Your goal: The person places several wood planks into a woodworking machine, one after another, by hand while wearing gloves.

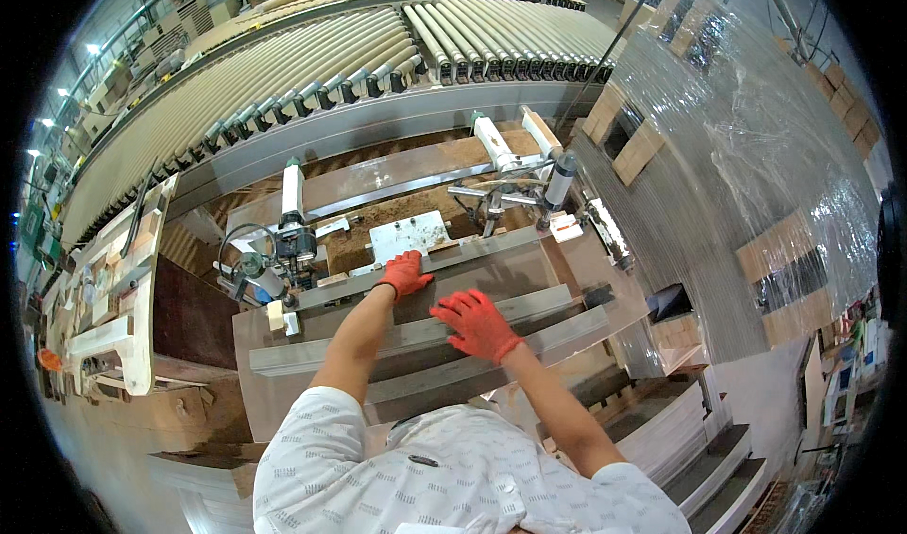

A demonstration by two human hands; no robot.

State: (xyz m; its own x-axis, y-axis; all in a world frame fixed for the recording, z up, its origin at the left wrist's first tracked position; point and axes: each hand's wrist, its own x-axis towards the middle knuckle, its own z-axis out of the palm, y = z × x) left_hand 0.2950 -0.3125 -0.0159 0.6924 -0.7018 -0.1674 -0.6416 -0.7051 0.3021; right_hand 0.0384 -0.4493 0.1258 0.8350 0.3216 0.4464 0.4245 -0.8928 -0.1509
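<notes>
Both my hands wear red gloves. My left hand (406, 274) lies over the far grey strip (491, 247), its fingers bent over the far edge and its thumb on the near side. That long, narrow strip lies across the brown machine table (605, 274) in front of the clamp cylinders. My right hand (480, 327) is open with fingers spread, above or touching a second grey strip (540, 305); contact cannot be made out. A third grey strip (557, 334) lies nearer to me, partly covered by my right wrist.
Upright cylinders (560, 180) and a left machine head (295, 241) flank a white plate (408, 237) dusted with sawdust. A roller conveyor (312, 71) runs behind. Film-wrapped stacked boards (737, 175) stand right, a cluttered bench (132, 317) left, more strips (718, 468) lower right.
</notes>
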